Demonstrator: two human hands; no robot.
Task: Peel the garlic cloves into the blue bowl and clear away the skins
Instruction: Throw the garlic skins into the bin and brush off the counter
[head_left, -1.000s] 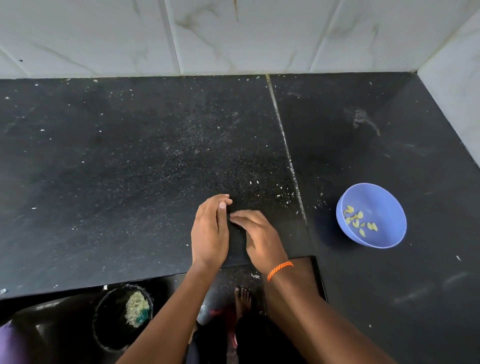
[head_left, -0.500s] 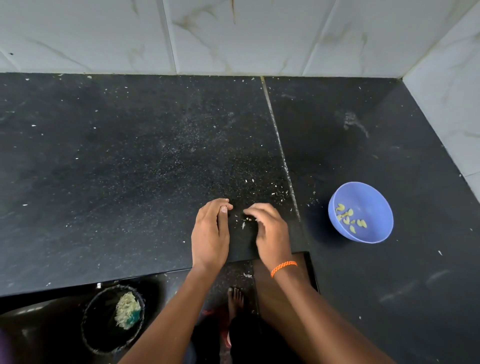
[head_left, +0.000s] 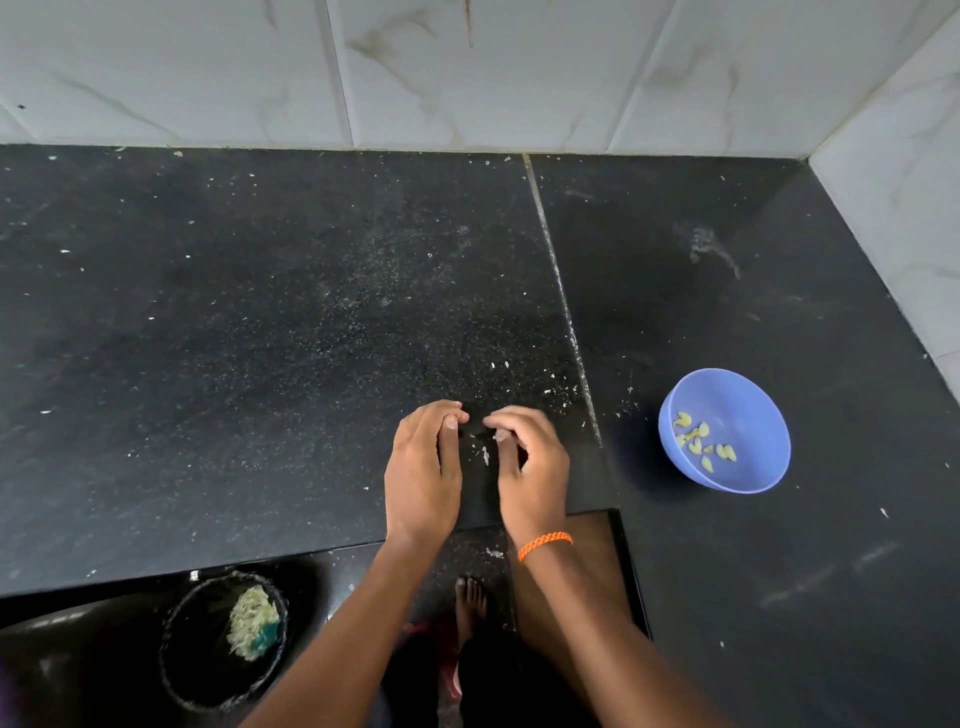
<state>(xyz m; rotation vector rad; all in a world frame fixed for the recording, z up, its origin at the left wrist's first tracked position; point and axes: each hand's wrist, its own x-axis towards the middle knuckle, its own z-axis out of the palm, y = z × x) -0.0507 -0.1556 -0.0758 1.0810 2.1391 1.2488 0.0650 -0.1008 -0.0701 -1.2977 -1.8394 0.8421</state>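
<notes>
Black stone counter (head_left: 260, 338) near its front edge: both hands have drawn apart since a moment ago, exposing skins (head_left: 485, 455) between them. The left hand (head_left: 423, 478) curls, seemingly holding nothing; the right hand (head_left: 530, 467) pinches a pale scrap. Peeled cloves (head_left: 701, 447) sit in the blue bowl (head_left: 753, 410) to the right, so clearing skins looks underway.

Colours and patterns, worktop area

Black speckled counter (head_left: 260, 338); white grey-veined wall tiles (head_left: 467, 73); blue bowl (head_left: 748, 467) holding yellow cloves (head_left: 701, 441), right of the fingers (head_left: 511, 418); orange wristband (head_left: 544, 543).
</notes>
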